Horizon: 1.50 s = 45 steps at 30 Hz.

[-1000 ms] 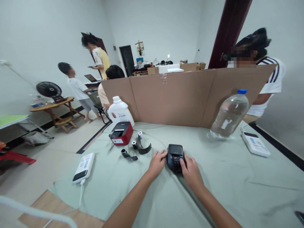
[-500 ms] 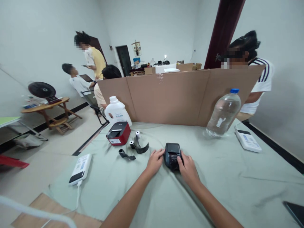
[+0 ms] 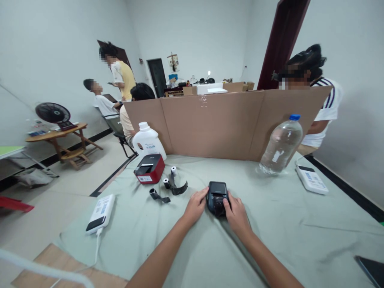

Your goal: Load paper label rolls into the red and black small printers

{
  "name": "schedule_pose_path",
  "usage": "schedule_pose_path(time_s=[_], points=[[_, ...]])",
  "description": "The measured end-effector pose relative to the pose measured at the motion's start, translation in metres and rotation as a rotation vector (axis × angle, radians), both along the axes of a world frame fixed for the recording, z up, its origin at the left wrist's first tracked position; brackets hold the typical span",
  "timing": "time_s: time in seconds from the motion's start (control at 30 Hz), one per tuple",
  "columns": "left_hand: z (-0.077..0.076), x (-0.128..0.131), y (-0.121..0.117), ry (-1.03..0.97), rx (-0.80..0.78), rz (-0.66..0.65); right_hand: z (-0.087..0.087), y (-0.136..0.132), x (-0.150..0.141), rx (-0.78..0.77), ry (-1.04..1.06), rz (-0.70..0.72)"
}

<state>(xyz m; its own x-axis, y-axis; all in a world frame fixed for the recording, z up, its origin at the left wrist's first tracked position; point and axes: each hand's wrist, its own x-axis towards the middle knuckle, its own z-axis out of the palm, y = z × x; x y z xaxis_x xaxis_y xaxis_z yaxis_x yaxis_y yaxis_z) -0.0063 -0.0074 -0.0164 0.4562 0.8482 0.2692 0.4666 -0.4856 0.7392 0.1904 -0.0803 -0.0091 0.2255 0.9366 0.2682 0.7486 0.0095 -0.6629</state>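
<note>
A small black handheld printer [image 3: 217, 192] lies on the pale green cloth [image 3: 288, 224] in the middle of the table. My left hand [image 3: 194, 207] grips its left side with the fingers curled against it. My right hand [image 3: 237, 215] holds its right side, the thumb pressed on the front face. Left of them lie black ribbon strips and small rolls [image 3: 171, 187].
A red and black printer [image 3: 149, 169] and a white jug [image 3: 147, 141] stand at the back left, a big water bottle [image 3: 280, 147] at the back right. White devices [image 3: 100, 209] [image 3: 311, 180] lie at both sides. A cardboard screen [image 3: 216, 124] walls the far edge; people are behind it.
The view shifted slightly. Both hands stay on the black printer, which has barely moved.
</note>
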Motion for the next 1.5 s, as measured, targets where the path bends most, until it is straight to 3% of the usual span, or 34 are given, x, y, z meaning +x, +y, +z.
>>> schedule_pose_path(time_s=[0.23, 0.57, 0.83, 1.0, 1.1, 1.3, 1.5], points=[[-0.002, 0.000, -0.001, -0.022, 0.044, -0.030, 0.003, 0.000, 0.001, -0.017, 0.021, 0.008], [-0.006, 0.002, 0.003, -0.121, 0.041, -0.061, -0.008, 0.004, 0.004, 0.083, 0.059, 0.032], [0.014, 0.017, 0.033, -0.242, -0.107, -0.039, 0.014, 0.038, 0.015, 0.145, 0.188, 0.088], [0.004, 0.023, 0.039, -0.277, -0.175, -0.038, 0.030, 0.060, 0.026, 0.111, 0.176, 0.128], [-0.005, 0.020, 0.034, -0.258, -0.131, -0.041, 0.045, 0.067, 0.027, 0.024, 0.027, 0.090], [-0.005, 0.019, 0.031, -0.208, -0.089, -0.029, 0.075, 0.090, 0.020, -0.486, -0.393, 0.145], [-0.004, 0.021, 0.031, -0.209, -0.082, -0.006, 0.090, 0.104, -0.001, -0.643, -0.480, 0.112]])
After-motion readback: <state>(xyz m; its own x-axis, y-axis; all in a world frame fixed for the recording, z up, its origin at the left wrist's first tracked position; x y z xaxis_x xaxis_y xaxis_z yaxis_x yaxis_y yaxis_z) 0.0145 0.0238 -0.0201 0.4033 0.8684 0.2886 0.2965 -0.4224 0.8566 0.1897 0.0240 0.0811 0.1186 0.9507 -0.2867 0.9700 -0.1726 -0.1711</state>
